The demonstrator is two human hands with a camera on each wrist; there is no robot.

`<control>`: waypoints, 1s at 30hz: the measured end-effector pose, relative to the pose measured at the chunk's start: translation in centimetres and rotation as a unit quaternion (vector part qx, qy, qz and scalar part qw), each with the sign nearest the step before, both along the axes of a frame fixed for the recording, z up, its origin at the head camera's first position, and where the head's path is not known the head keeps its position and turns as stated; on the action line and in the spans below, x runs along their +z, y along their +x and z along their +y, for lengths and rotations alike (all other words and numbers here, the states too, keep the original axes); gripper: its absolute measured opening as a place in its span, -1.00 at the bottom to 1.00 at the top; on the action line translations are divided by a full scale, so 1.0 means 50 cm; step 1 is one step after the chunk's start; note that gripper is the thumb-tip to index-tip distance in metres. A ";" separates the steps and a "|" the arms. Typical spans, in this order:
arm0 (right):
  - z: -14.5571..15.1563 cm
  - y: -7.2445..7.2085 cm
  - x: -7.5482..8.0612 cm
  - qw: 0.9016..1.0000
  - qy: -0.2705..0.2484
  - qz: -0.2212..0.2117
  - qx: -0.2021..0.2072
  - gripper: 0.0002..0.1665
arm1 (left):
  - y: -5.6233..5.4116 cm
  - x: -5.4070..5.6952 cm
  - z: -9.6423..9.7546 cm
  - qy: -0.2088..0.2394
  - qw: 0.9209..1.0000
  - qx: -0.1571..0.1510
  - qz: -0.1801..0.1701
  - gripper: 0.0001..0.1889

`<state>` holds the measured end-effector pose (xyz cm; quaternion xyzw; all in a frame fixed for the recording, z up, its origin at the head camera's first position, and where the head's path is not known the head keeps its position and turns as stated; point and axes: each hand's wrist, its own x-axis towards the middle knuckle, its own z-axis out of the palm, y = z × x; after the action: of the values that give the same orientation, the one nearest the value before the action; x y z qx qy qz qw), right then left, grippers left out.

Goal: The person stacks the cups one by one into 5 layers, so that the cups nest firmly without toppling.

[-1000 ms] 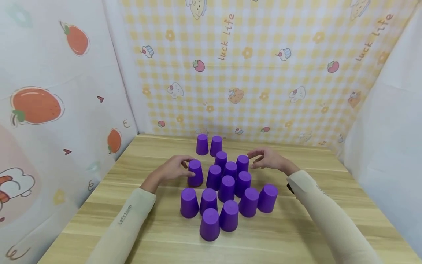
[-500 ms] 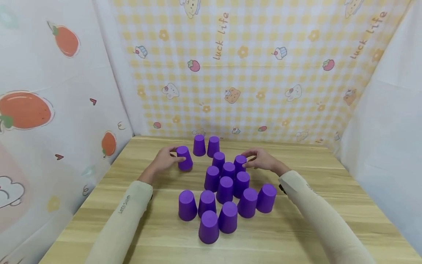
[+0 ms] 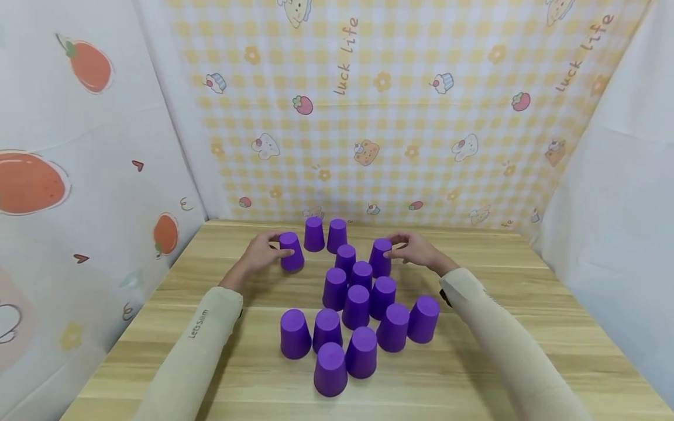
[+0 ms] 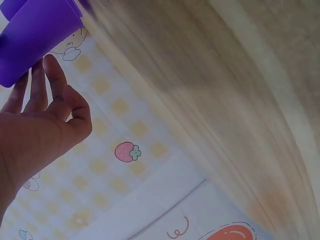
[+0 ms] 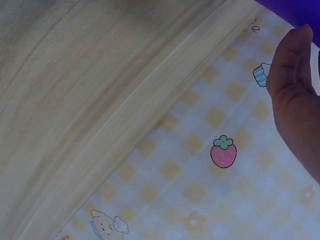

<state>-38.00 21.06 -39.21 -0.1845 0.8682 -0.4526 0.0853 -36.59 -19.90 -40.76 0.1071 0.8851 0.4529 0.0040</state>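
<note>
In the head view, my left hand [image 3: 261, 251] grips an upside-down purple plastic cup [image 3: 292, 254] at the far left of the cups, thumb on its near side. Its fingers also touch this cup [image 4: 37, 37] in the left wrist view. My right hand [image 3: 416, 250] pinches another upside-down purple cup [image 3: 380, 260] between thumb and fingers, at the back right of the middle group. Only a corner of the right cup [image 5: 299, 14] shows in the right wrist view, by the fingertip. Just in front of it stand several matching cups [image 3: 357, 307] in a tight cluster.
Two purple cups [image 3: 337, 237] stand side by side near the table's back edge, between my hands. A front row of several more cups [image 3: 330, 371] faces me on the wooden table [image 3: 447, 386]. A yellow checked cloth [image 3: 411, 134] hangs behind the table.
My left hand has carried its cup back and left, beside the two rear cups. My right hand has closed on a cup at the cluster's edge and moved it slightly back from its neighbours.
</note>
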 end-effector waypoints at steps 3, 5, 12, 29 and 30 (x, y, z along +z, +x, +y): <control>-0.011 -0.012 0.002 1.000 -0.008 -0.003 -0.024 -0.39 | 0.002 0.002 0.002 0.001 1.000 -0.002 0.005 -0.40; -0.021 -0.020 0.004 0.999 -0.018 -0.005 -0.040 -0.36 | 0.003 0.006 0.006 0.001 1.000 -0.004 0.009 -0.40; -0.061 -0.051 0.010 0.995 -0.050 0.006 -0.087 -0.34 | 0.003 0.015 0.024 -0.003 1.000 -0.012 0.024 -0.39; -0.104 -0.095 -0.004 0.995 -0.037 0.008 -0.087 -0.40 | -0.006 0.001 0.075 -0.016 0.998 -0.046 0.042 -0.43; -0.107 -0.096 -0.004 0.995 -0.040 0.006 -0.087 -0.40 | -0.006 0.000 0.075 -0.017 0.998 -0.049 0.041 -0.44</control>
<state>-42.81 15.69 -39.43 -0.1140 0.8628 -0.4915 0.0324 -36.87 -16.14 -40.74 0.1690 0.8859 0.4320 -0.0081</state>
